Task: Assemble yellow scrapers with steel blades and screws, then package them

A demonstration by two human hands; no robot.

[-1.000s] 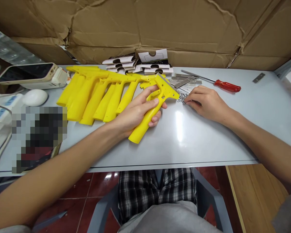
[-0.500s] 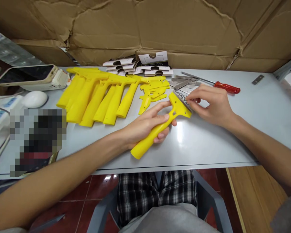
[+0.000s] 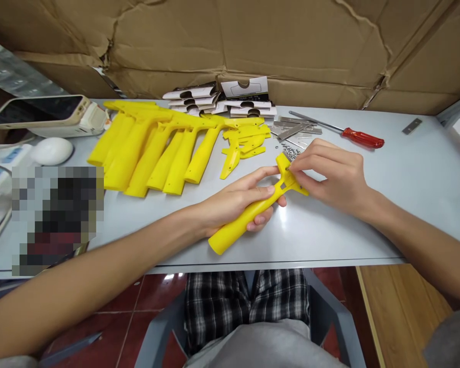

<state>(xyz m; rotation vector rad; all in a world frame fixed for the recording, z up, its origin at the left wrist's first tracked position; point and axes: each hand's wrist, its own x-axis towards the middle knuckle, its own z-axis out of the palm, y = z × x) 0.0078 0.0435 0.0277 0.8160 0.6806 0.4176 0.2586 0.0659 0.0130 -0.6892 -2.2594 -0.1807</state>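
My left hand [image 3: 245,199] is wrapped round the handle of a yellow plastic scraper [image 3: 235,225], its head pointing away to the upper right. A metal blade edge shows partly along that head. My right hand [image 3: 331,174] pinches a small screw [image 3: 287,168] at a hole in the upper part of the head; the fingertips cover most of it. Just behind the head lies a heap of small screws [image 3: 291,151]. Flat metal blades [image 3: 291,132] are piled farther back. Loose yellow cover plates [image 3: 249,140] lie left of the screws.
Several yellow scraper handles [image 3: 138,153] lie in a row at left. Folded card sleeves [image 3: 249,94] stand at the back before a cardboard wall [image 3: 176,41]. A red screwdriver [image 3: 362,138] and single blade [image 3: 412,126] lie at right. A phone [image 3: 38,112] and white mouse [image 3: 53,152] are far left.
My right fingertips have moved from the screw heap to the scraper head, with a screw between them. My left hand has shifted the scraper slightly to the right.
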